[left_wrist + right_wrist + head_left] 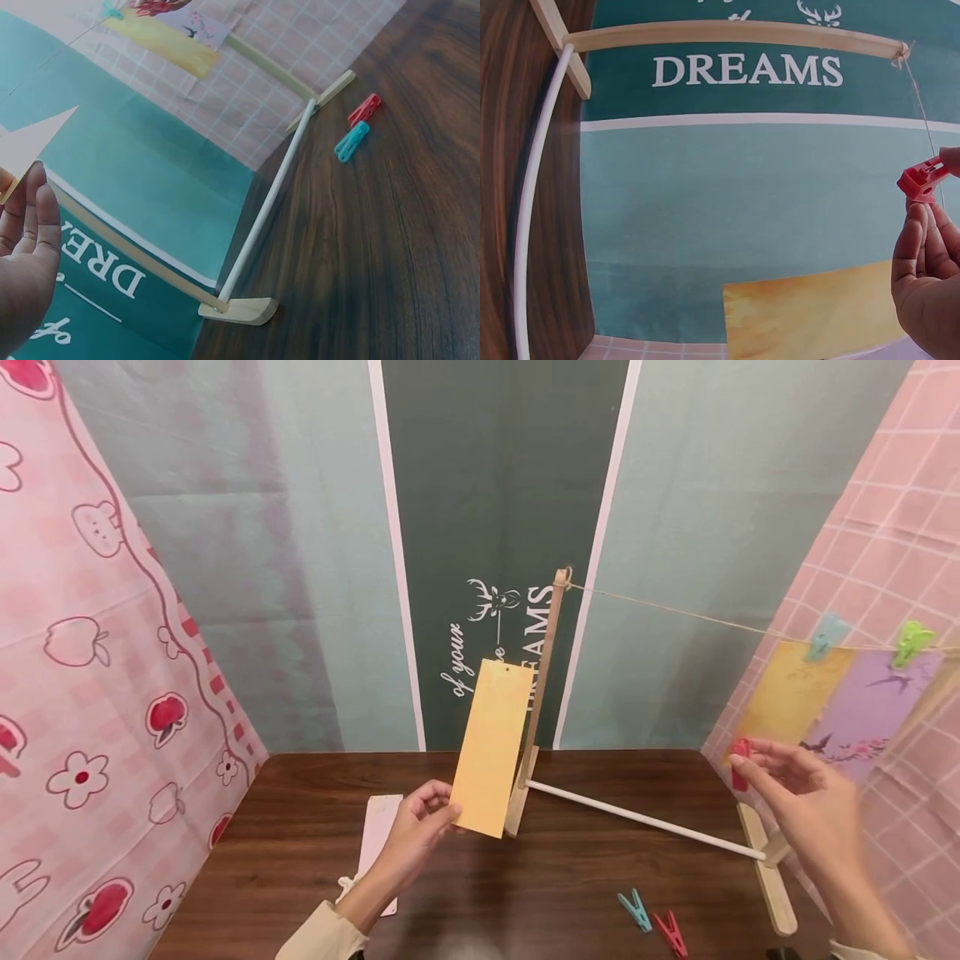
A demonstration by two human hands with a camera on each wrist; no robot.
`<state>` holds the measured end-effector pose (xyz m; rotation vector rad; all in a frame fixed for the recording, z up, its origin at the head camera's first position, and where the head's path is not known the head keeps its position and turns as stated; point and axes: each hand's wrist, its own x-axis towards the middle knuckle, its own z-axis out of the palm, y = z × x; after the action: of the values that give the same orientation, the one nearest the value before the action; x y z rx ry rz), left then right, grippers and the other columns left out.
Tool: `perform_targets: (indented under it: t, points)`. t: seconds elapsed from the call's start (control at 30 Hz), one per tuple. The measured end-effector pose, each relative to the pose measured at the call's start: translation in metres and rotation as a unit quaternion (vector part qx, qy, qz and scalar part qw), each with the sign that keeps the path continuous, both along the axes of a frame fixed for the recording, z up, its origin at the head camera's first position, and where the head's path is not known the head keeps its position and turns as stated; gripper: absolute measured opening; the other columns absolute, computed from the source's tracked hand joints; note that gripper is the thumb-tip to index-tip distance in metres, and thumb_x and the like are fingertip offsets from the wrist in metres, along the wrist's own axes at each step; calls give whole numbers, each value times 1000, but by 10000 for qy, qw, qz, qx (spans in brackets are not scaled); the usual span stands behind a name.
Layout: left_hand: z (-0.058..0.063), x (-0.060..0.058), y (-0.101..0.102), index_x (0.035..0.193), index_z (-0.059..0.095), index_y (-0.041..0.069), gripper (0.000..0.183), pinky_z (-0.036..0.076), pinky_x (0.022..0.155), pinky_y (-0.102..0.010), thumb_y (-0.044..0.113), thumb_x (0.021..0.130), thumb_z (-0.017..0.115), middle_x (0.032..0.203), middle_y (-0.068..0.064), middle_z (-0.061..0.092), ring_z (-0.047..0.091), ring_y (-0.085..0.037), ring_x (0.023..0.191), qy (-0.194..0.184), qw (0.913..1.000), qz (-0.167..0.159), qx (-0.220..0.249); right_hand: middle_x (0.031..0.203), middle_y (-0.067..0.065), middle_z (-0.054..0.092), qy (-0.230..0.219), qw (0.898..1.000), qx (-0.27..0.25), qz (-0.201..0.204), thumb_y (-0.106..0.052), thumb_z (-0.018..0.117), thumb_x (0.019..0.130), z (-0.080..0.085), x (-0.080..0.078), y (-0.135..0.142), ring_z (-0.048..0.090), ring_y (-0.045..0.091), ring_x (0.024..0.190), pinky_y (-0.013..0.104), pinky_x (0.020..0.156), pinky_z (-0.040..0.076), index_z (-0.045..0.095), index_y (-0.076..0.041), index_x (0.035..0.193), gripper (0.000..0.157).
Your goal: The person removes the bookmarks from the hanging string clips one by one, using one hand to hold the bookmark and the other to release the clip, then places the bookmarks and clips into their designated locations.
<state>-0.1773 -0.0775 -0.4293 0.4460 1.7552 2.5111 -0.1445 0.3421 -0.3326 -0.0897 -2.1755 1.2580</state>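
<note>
My left hand [422, 827] pinches a plain yellow card [491, 747] by its lower left corner. The card stands nearly upright, tilted a little, with a small hole at its top, in front of the wooden post. My right hand [813, 802] pinches a red clothespin [741, 764] between thumb and fingers; the right wrist view shows this clothespin [922, 180] close up, near the string. On the string [675, 610] hang a golden card [795, 689] under a blue clothespin [827, 637] and a purple card [873, 710] under a green clothespin [912, 643].
A wooden post [546, 668] holds the string's left end. A white rod [645, 818] joins its base to the right foot [768, 877]. On the table lie a blue clothespin [635, 910], a red clothespin [671, 933] and a pale pink card [378, 831], partly behind my left arm.
</note>
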Motion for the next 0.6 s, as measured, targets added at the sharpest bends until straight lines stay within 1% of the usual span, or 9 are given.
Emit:
perform_targets:
  t: [0.13, 0.2, 0.27, 0.3, 0.43, 0.5, 0.53, 0.6]
  points:
    - [-4, 2, -7, 97, 58, 2, 10, 55, 72, -32, -5, 91, 59, 88, -7, 59, 61, -15, 78, -7, 9999, 53, 99, 83, -14, 70, -62, 9999, -17, 122, -5, 75, 84, -6, 3, 1, 63, 0, 74, 8, 69, 45, 69, -6, 111, 28]
    - [-5, 3, -10, 98, 57, 2, 10, 55, 72, -32, -5, 91, 57, 88, -7, 59, 60, -15, 79, -20, 9999, 99, 106, 83, -13, 70, -85, 9999, -50, 140, -5, 75, 84, -9, 4, 1, 63, 0, 74, 8, 69, 45, 69, -5, 112, 28]
    - [-7, 5, -13, 99, 57, 0, 10, 55, 72, -33, -6, 91, 56, 88, -7, 58, 60, -15, 78, -58, 9997, 184, 124, 83, -13, 70, -90, 9999, -8, 122, -6, 76, 84, -11, 6, 1, 63, 0, 74, 8, 68, 45, 68, -4, 111, 28]
    - [-7, 5, -14, 100, 56, -3, 9, 55, 71, -32, -7, 91, 56, 88, -7, 58, 60, -15, 78, -82, 9996, 238, 133, 83, -14, 70, -95, 9999, 0, 112, -6, 76, 84, -13, 6, 2, 64, -1, 74, 8, 67, 45, 68, -4, 111, 28]
    - [-11, 8, -21, 102, 53, -9, 11, 54, 70, -30, -8, 91, 55, 87, -7, 57, 59, -15, 78, -124, 9990, 388, 193, 82, -16, 69, -133, 9998, 76, 95, -7, 76, 84, -19, 8, 4, 63, -3, 73, 8, 64, 45, 69, -6, 109, 26]
    - [-13, 10, -24, 103, 52, -10, 13, 54, 69, -29, -8, 91, 56, 87, -7, 57, 58, -14, 78, -109, 9989, 411, 201, 83, -17, 69, -161, 9998, 74, 112, -6, 75, 84, -21, 8, 5, 63, -3, 74, 8, 64, 44, 69, -7, 109, 26]
    - [-14, 11, -26, 102, 52, -9, 12, 54, 69, -29, -7, 91, 56, 88, -8, 57, 59, -15, 79, -104, 9989, 411, 201, 83, -17, 69, -175, 9997, 88, 123, -6, 75, 85, -22, 9, 5, 63, -4, 75, 8, 65, 44, 69, -7, 110, 26]
    - [-16, 13, -28, 102, 52, -9, 12, 54, 69, -29, -6, 91, 57, 88, -9, 56, 59, -15, 79, -125, 9988, 433, 198, 84, -17, 69, -256, 9995, 153, 126, -9, 75, 85, -24, 10, 5, 63, -4, 76, 7, 67, 44, 69, -6, 111, 27]
